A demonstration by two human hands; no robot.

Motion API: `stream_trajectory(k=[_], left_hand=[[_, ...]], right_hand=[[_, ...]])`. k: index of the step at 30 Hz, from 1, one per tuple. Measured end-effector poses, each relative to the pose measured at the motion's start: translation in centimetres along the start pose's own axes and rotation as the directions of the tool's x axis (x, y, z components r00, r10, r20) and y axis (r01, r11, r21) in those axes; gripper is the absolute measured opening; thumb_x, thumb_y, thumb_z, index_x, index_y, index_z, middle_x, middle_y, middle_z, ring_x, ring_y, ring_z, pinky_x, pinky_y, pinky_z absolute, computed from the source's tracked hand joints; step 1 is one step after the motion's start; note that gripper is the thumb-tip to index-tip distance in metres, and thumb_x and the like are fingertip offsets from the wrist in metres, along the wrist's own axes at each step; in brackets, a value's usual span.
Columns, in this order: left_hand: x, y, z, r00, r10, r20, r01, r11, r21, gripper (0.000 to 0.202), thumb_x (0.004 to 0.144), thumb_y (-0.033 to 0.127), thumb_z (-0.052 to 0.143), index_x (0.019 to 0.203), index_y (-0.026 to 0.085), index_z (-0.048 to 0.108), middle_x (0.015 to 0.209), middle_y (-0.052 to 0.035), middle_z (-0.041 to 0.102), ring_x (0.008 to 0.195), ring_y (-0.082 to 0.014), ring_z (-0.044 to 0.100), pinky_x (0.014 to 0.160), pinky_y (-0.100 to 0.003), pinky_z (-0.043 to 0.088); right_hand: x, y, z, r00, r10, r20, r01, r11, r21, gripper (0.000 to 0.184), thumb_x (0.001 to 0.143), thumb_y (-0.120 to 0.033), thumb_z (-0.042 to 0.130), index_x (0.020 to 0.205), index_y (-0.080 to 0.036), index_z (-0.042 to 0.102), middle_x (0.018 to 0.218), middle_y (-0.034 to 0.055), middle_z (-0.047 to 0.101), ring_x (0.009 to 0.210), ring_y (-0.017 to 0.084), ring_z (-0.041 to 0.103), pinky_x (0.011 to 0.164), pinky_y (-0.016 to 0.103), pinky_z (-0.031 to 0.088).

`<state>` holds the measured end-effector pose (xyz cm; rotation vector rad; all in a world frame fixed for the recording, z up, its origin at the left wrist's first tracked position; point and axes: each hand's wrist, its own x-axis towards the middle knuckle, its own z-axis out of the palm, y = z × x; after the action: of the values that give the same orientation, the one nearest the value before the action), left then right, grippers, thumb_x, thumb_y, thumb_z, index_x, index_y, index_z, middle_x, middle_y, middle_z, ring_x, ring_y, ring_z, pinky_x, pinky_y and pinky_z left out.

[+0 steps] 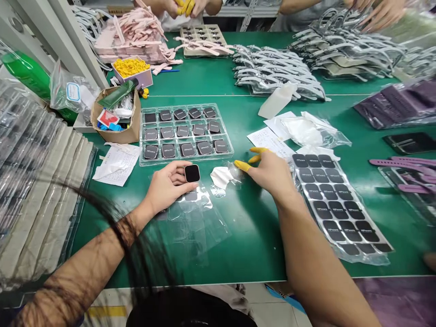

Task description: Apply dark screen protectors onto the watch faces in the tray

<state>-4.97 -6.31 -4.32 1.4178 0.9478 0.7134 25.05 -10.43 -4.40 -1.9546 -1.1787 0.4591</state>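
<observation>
My left hand (166, 186) pinches a small black square watch body (192, 173) between thumb and fingers, above a clear film sheet (190, 222) lying on the green table. My right hand (269, 170) wears yellow finger cots and reaches left, its fingertips at a crumpled clear and white film piece (223, 177). Whether it grips the film I cannot make out. Behind my hands lies a clear plastic tray (185, 156) filled with several black watch bodies. To the right, a long sheet (335, 206) carries several black square pieces.
A cardboard box (117, 131) of odds and ends stands at the left. Papers (117, 165) lie beside it. Stacked trays in bags (30, 181) fill the far left. Grey straps (272, 72), pink straps (132, 36) and purple straps (405, 170) are piled around. Other people's hands (185, 7) work at the far edge.
</observation>
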Motion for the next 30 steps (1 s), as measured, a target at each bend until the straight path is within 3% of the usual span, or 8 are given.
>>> stream_trajectory(k=[2,4,7,11,17,21,24,30], left_hand=[[0.0,0.1,-0.1,1.0,-0.015,-0.005,0.015,1.0,-0.019,0.056,0.074,0.025,0.093,0.125,0.017,0.071,0.107,-0.0067,0.082,0.085,-0.0178,0.081,0.085,-0.033,0.07],[0.0,0.0,-0.1,1.0,-0.024,-0.005,0.024,0.999,-0.027,0.057,0.073,0.025,0.094,0.125,0.017,0.071,0.108,-0.0068,0.082,0.084,-0.0177,0.081,0.083,-0.033,0.071],[0.1,-0.5,-0.1,1.0,-0.017,0.002,0.017,0.999,-0.05,0.059,0.07,0.025,0.096,0.123,0.018,0.072,0.107,-0.0061,0.082,0.081,-0.0173,0.081,0.081,-0.032,0.071],[0.3,-1.1,-0.1,1.0,0.011,0.002,-0.01,0.995,-0.096,0.057,0.064,0.018,0.096,0.117,0.017,0.074,0.106,-0.006,0.084,0.081,-0.0167,0.082,0.081,-0.029,0.07],[0.2,-0.6,0.2,1.0,-0.029,-0.005,0.028,0.992,-0.119,0.056,0.067,0.029,0.099,0.116,0.017,0.074,0.11,-0.0096,0.085,0.085,-0.0222,0.085,0.081,-0.034,0.072],[0.1,-0.8,0.2,1.0,-0.005,0.015,0.006,0.998,-0.07,0.052,0.068,0.022,0.096,0.116,0.019,0.076,0.104,-0.0057,0.086,0.087,-0.0229,0.085,0.083,-0.035,0.072],[0.1,-1.1,0.1,1.0,0.011,0.017,-0.01,0.999,-0.047,0.05,0.066,0.015,0.092,0.113,0.022,0.077,0.104,-0.0028,0.086,0.092,-0.023,0.085,0.087,-0.036,0.071],[0.1,-0.5,0.3,0.997,-0.028,0.07,0.035,0.995,-0.098,0.054,0.063,0.021,0.098,0.111,0.014,0.075,0.099,-0.0079,0.086,0.085,-0.0234,0.084,0.083,-0.035,0.07]], right_hand=[[-0.6,-0.5,0.7,0.989,-0.08,-0.125,0.068,0.993,-0.092,0.042,0.075,-0.05,0.091,0.105,-0.025,0.076,0.102,0.0108,0.072,0.1,0.031,0.068,0.092,0.051,0.058],[-2.2,-2.1,2.3,0.989,-0.104,-0.104,0.112,0.991,0.074,0.037,0.085,-0.051,0.081,0.111,-0.025,0.077,0.107,0.0112,0.073,0.1,0.028,0.068,0.093,0.048,0.059],[-5.3,-4.8,5.2,0.969,0.001,0.248,-0.109,0.9,0.423,0.052,0.077,-0.054,0.089,0.118,-0.026,0.073,0.103,0.0059,0.076,0.077,0.019,0.067,0.069,0.037,0.059],[-7.5,-6.8,7.9,0.85,0.064,0.523,-0.368,0.782,0.502,0.058,0.058,-0.05,0.102,0.1,-0.024,0.071,0.08,-0.0008,0.074,0.062,0.016,0.065,0.059,0.031,0.056],[-7.0,-6.4,8.5,0.869,0.121,0.479,-0.411,0.716,0.564,0.051,0.077,-0.074,0.083,0.088,-0.026,0.07,0.064,-0.002,0.069,0.053,0.017,0.066,0.057,0.034,0.059],[-7.3,-6.4,8.5,0.894,0.073,0.442,-0.297,0.836,0.461,0.052,0.078,-0.071,0.083,0.103,-0.028,0.071,0.07,-0.003,0.071,0.053,0.017,0.065,0.054,0.033,0.055],[-7.6,-6.9,8.7,0.907,0.049,0.419,-0.21,0.914,0.348,0.049,0.07,-0.066,0.092,0.089,-0.027,0.068,0.066,-0.0041,0.067,0.052,0.016,0.06,0.05,0.031,0.048],[-6.6,-6.6,9.2,0.92,0.136,0.367,-0.288,0.87,0.4,0.054,0.087,-0.07,0.072,0.062,-0.026,0.056,0.049,-0.0022,0.055,0.044,0.015,0.053,0.046,0.03,0.043]])
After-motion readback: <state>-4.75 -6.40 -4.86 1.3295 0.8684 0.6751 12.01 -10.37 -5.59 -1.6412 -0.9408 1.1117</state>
